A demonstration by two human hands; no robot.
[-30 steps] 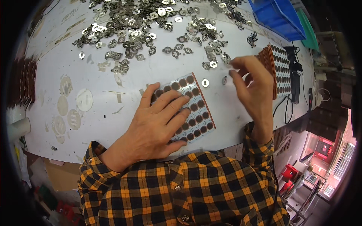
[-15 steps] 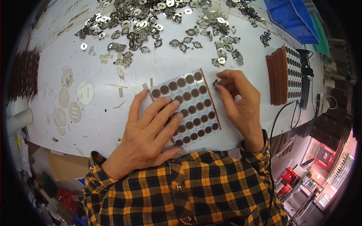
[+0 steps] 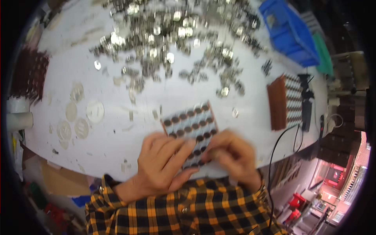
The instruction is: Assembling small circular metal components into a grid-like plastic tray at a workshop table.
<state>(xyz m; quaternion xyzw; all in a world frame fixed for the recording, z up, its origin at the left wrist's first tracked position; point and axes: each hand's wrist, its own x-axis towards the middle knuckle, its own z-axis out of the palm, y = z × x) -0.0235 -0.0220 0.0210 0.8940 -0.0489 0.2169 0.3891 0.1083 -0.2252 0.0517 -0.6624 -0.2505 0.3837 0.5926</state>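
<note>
By the near edge of the surface (image 3: 258,137), the circuit-board panel (image 3: 189,120) is overlapped by the outspread left hand (image 3: 161,162) and, rightward, the right hand (image 3: 235,156), closure too blurred to tell.

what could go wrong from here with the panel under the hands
The circuit-board panel may slip if the left hand, lying across it, lifts while the right hand is at its lower right part. The black cable hangs close to the right sleeve, so it could snag. The lone metal clip beside the panel might get brushed away.
</note>
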